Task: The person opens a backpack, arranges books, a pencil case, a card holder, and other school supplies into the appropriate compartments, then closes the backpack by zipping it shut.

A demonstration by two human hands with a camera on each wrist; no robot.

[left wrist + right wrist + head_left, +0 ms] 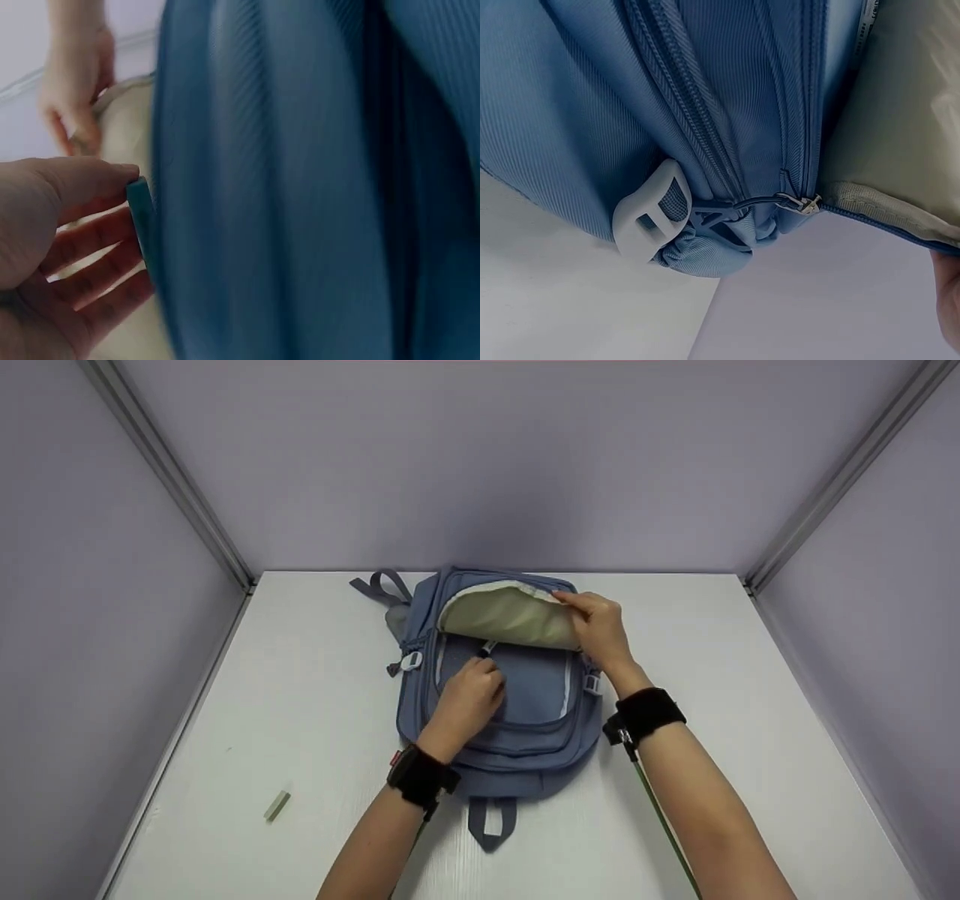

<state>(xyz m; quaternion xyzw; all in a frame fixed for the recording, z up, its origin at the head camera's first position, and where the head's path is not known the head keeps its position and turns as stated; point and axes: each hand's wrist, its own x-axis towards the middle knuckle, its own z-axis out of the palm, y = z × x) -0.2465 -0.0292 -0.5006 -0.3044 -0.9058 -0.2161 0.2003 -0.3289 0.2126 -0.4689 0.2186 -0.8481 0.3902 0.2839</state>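
Note:
A blue backpack [525, 750] lies on the white table with its front pocket unzipped and the pale-lined flap [502, 619] folded back. My right hand [600, 630] pinches the flap's edge at its upper right. My left hand [469, 694] is over the pocket opening. Between its thumb and fingers it holds a slim, flat-sided teal stick [141, 217], whose kind I cannot tell. Part of the stick is hidden behind the blue fabric in the left wrist view. The zipper pull [804, 204] hangs at the corner of the opening in the right wrist view.
A small pale-green block [277, 806] lies on the table [322, 720] at the left. A grey strap [382, 589] sticks out at the bag's upper left, and a loop handle [491, 825] points toward me. White buckles [411, 661] sit on the sides. Panels [480, 472] enclose the table.

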